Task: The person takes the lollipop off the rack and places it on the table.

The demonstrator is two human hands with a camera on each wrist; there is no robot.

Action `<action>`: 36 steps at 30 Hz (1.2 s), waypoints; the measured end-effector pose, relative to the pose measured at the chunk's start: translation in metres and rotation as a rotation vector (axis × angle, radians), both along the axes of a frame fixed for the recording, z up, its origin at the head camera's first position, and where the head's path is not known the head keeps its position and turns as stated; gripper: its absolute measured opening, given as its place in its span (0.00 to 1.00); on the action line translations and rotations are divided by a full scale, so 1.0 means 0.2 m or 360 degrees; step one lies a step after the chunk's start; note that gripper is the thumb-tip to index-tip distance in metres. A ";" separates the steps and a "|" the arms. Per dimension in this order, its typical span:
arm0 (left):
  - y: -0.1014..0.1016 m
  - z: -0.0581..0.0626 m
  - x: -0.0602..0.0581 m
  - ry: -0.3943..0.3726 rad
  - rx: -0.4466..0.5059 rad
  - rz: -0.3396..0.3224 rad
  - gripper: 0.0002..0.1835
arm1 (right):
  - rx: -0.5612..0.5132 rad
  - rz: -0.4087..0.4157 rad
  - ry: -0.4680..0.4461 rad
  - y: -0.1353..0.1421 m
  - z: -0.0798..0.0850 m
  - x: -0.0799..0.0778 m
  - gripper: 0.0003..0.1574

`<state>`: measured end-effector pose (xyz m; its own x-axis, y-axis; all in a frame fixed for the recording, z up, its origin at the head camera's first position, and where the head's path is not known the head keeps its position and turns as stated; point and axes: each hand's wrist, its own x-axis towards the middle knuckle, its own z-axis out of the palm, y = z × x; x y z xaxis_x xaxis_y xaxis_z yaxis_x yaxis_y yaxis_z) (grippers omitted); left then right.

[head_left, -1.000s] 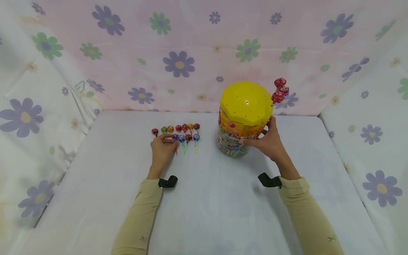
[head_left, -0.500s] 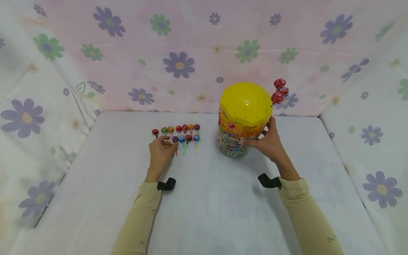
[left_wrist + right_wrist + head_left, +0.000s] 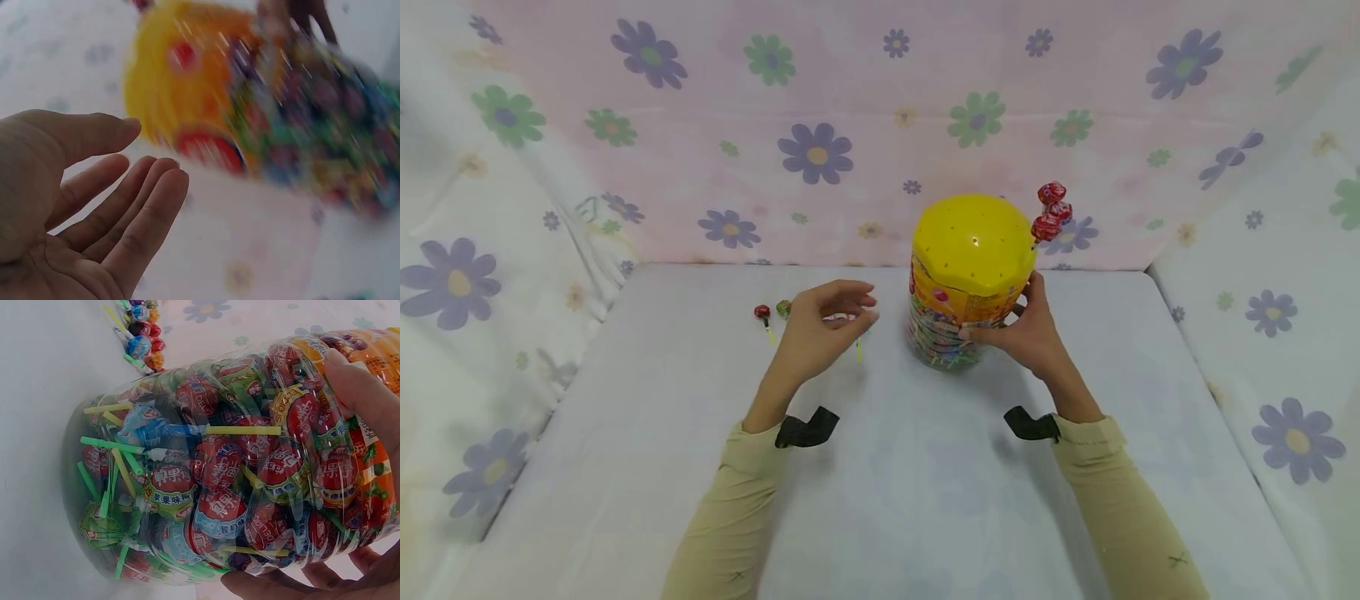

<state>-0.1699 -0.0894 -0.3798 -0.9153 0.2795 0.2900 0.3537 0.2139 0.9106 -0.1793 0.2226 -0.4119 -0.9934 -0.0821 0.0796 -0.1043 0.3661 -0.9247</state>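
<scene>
My right hand [image 3: 1037, 337] grips a clear plastic jar [image 3: 943, 333] with a yellow lid [image 3: 973, 237], thumb in front and fingers round the far side. Wrapped lollipops [image 3: 219, 462] with green and yellow sticks fill the jar in the right wrist view. Red-wrapped lollipops [image 3: 1051, 212] stand out beside the lid's right edge. My left hand [image 3: 820, 329] hovers above the table, left of the jar, its fingers loosely bent and holding nothing. In the left wrist view the jar is blurred, apart from my left fingertips [image 3: 178, 181].
Lollipops lie in rows on the white table [image 3: 895, 483]; my left hand hides most of them in the head view. A red one [image 3: 762, 312] shows at the left end. Several more lollipops [image 3: 144, 337] appear in the right wrist view. Flowered cloth [image 3: 850, 100] hangs behind the table.
My left hand has come away from the purple lollipop in the front row, lifting and moving right toward the jar. The right hand and jar have stayed nearly in place.
</scene>
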 end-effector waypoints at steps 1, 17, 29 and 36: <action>0.04 0.05 0.01 0.0030 0.0031 -0.0052 0.17 | -0.0003 0.0004 0.0006 0.00 0.00 0.00 0.68; 0.70 0.39 0.00 0.0235 0.0341 -0.0193 0.22 | 0.0039 -0.0046 -0.0053 0.01 0.00 -0.02 0.65; 0.87 0.37 -0.07 0.0459 0.0115 -0.0158 0.22 | 0.0054 -0.0045 0.0043 0.01 0.01 -0.02 0.65; 0.89 0.35 -0.09 0.0547 0.0154 -0.0119 0.20 | 0.0062 -0.0040 0.0048 0.00 0.03 -0.01 0.63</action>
<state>-0.1888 0.0884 -0.3096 -0.7377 0.2983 0.6057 0.6543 0.0943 0.7503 -0.1808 0.2223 -0.4061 -0.9924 -0.0608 0.1066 -0.1221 0.4044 -0.9064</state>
